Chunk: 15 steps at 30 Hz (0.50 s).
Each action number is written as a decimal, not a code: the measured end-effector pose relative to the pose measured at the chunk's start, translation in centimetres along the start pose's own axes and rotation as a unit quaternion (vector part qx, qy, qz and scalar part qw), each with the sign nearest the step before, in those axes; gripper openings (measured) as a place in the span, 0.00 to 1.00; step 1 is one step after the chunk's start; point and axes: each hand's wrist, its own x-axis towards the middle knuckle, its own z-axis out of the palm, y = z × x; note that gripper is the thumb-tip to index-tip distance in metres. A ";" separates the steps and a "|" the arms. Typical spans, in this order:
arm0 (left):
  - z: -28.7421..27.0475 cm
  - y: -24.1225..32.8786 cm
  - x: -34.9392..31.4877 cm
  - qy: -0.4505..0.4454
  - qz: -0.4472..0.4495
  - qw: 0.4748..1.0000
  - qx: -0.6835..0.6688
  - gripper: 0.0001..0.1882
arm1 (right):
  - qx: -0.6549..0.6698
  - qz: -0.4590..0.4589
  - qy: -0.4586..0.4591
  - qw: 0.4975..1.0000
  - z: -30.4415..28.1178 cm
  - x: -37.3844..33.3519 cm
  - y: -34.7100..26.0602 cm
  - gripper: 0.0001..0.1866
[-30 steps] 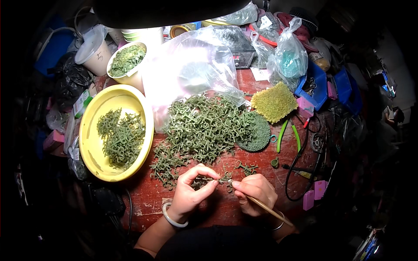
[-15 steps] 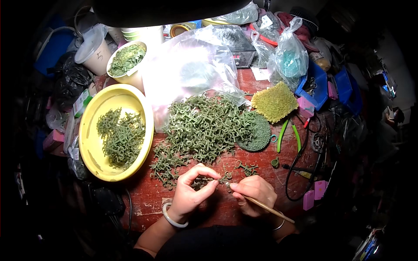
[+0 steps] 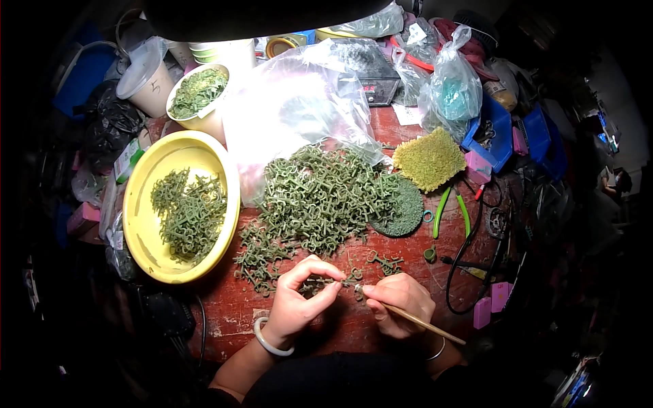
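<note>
Sitting right at the left fingertips is a small green hooked piece (image 3: 353,276), over the near part of the worn red table (image 3: 235,326). Left hand (image 3: 299,294) has thumb and index looped round, pinching it; right hand (image 3: 403,306) is curled up, pinching a wooden-handled tool (image 3: 435,328) that slants off near and right. Can't make out the tool's tip, way too small, and dark clothing (image 3: 333,381) hides the table's near edge. Big heap of green pieces (image 3: 323,200) just far of the hands, some partly blocked by the left one. Yellow basin (image 3: 144,228) to the left, green-handled pliers (image 3: 441,212) to the right, clear plastic bag (image 3: 299,95) on the far side.
</note>
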 end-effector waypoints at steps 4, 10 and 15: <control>0.1 0.1 -0.1 0.002 -0.002 1.000 0.007 0.08 | 0.010 0.001 -0.009 1.000 0.0 0.1 0.0 0.10; 0.0 0.1 0.1 -0.003 0.009 1.000 0.014 0.07 | 0.013 -0.002 0.002 1.000 0.1 0.1 0.0 0.07; 0.0 0.1 0.1 -0.011 0.010 1.000 0.002 0.08 | 0.008 0.002 0.024 1.000 -0.1 0.0 0.1 0.08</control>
